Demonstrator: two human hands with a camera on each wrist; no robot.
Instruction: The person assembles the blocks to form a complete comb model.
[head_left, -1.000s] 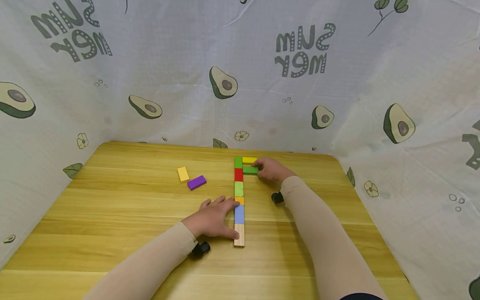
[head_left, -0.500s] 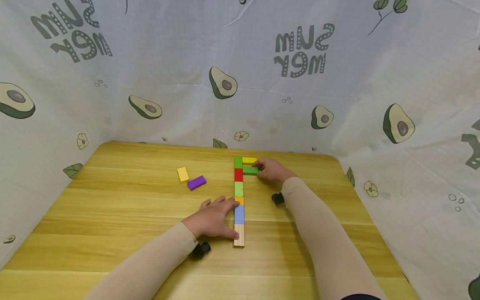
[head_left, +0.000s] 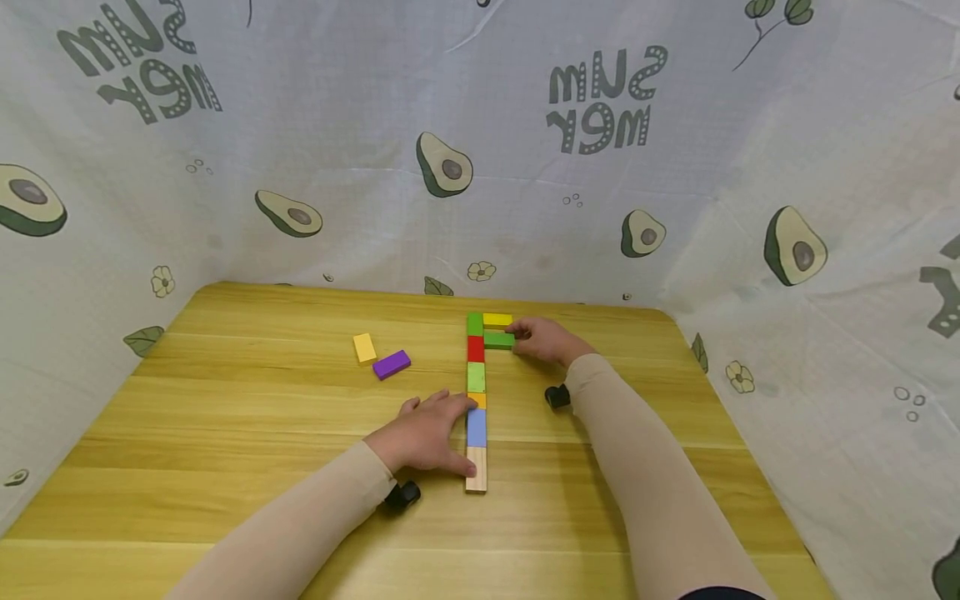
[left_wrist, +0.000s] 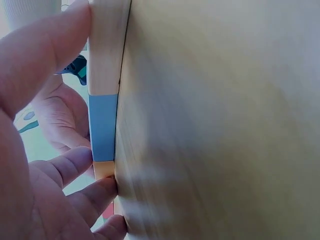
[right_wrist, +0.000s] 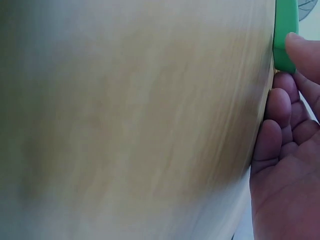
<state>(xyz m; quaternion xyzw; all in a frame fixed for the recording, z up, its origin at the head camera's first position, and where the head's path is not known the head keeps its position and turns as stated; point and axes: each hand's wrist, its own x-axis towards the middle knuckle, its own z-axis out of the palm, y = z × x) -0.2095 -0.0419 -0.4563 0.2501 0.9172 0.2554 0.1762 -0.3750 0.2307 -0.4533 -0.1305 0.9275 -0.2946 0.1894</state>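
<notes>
A straight row of flat wooden blocks runs away from the person: plain wood [head_left: 477,482], blue [head_left: 476,427], orange [head_left: 481,401], light green [head_left: 476,377], red [head_left: 476,348] and green at the far end. My left hand [head_left: 426,435] lies spread beside the row, thumb on the plain block and fingertips along the blue and orange ones. From the row's far end, a yellow block [head_left: 497,320] and a green block [right_wrist: 286,30] stick out to the right. My right hand [head_left: 545,341] pinches the outer end of that green block, its other fingers curled against the tabletop.
Left of the row lie a loose yellow block [head_left: 364,349] and a purple block [head_left: 392,365] on the wooden table [head_left: 247,400]. A white cloth with avocado prints [head_left: 360,108] hangs behind the table and along its sides.
Both hands stay at the same blocks, and the blocks keep their arrangement. The right forearm shifts very slightly; the whole head view drifts a little.
</notes>
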